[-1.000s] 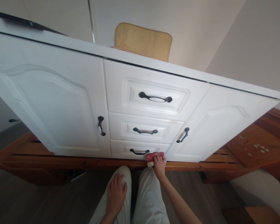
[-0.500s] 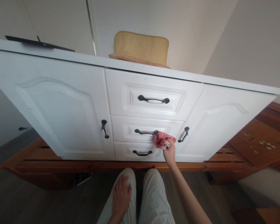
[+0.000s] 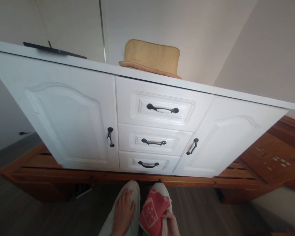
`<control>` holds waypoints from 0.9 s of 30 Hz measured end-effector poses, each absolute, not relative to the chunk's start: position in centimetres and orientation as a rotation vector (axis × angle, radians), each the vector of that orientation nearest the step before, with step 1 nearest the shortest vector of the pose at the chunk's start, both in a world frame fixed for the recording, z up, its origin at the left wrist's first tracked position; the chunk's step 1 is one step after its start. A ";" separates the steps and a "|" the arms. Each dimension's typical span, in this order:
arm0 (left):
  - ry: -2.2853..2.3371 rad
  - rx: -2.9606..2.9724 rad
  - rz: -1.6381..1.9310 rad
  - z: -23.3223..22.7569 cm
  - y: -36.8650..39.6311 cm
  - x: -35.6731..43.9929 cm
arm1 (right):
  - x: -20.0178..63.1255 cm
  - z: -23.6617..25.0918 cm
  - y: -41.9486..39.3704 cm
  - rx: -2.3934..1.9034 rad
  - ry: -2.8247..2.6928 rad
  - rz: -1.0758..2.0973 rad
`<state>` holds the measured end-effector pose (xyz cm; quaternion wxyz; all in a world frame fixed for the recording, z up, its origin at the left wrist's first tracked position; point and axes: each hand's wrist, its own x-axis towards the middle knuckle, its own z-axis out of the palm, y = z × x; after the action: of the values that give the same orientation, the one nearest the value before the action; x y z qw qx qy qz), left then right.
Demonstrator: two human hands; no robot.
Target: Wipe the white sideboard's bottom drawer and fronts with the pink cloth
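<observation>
I see the right hand, withdrawn from the white cabinet's middle drawer, now gripping the red patterned cloth over the right knee, while the left hand stays flat, fingers spread, holding nothing, on the left knee.

A white cabinet with two doors and three drawers, all with black handles, stands on a wooden base against a pale wall. A yellow cushion leans on top, far; the floor is dark grey wood.
</observation>
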<state>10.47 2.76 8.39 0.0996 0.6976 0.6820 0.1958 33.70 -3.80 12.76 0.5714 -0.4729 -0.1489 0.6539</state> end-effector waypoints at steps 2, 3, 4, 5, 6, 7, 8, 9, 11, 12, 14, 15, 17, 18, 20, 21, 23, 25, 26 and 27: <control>2.010 2.072 0.570 7.9 2.8 10.3 | 33.9 13.3 -3.2 -1.017 -0.296 1.690; 2.010 2.073 0.561 7.7 2.8 10.3 | 34.0 13.6 -3.0 -0.972 -0.274 1.767; 2.006 2.075 0.554 7.6 2.9 10.2 | 33.9 13.8 -2.8 -0.951 -0.267 1.803; 2.001 2.076 0.547 7.6 2.9 10.1 | 33.8 13.9 -2.7 -0.941 -0.262 1.824; 1.993 2.077 0.538 7.6 2.9 10.1 | 33.6 13.9 -2.7 -0.933 -0.254 1.834; 1.982 2.077 0.526 7.7 2.9 10.0 | 33.4 13.7 -2.7 -0.923 -0.241 1.837; 1.974 2.071 0.508 7.9 2.8 10.0 | 33.3 13.4 -2.8 -0.906 -0.226 1.838; 1.969 2.062 0.487 8.1 2.8 10.0 | 33.1 13.1 -2.9 -0.882 -0.211 1.838; 1.972 2.044 0.459 8.5 2.8 10.1 | 33.0 12.2 -3.1 -0.829 -0.189 1.840; 1.977 2.041 0.454 8.6 2.8 10.1 | 33.0 11.8 -3.1 -0.805 -0.184 1.842; 1.984 2.051 0.451 8.9 2.8 10.2 | 33.2 11.1 -3.1 -0.772 -0.178 1.858; 1.984 2.062 0.448 8.9 2.9 10.3 | 33.3 10.9 -3.1 -0.762 -0.175 1.867; 1.985 2.075 0.441 8.9 2.9 10.3 | 33.4 10.7 -3.1 -0.746 -0.172 1.883; 1.985 2.078 0.443 8.9 2.9 10.3 | 33.5 10.7 -3.2 -0.738 -0.174 1.886; 1.984 2.074 0.456 8.9 2.9 10.2 | 33.5 10.9 -3.2 -0.714 -0.184 1.887; 1.984 2.070 0.460 8.9 3.0 10.2 | 33.4 11.0 -3.2 -0.702 -0.187 1.888; 1.986 2.061 0.459 8.9 3.0 10.2 | 33.3 11.2 -3.2 -0.683 -0.191 1.893; 1.994 2.056 0.458 8.8 3.0 10.2 | 33.2 11.4 -3.0 -0.670 -0.199 1.902; 1.999 2.056 0.460 8.8 2.9 10.2 | 33.1 11.4 -2.9 -0.666 -0.207 1.903; 2.002 2.057 0.464 8.7 2.9 10.2 | 33.1 11.3 -2.8 -0.663 -0.215 1.903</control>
<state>10.18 2.94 8.73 0.1164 0.7026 0.6838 0.1584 33.08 -2.83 11.34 0.5292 -0.2775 -0.0899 0.7968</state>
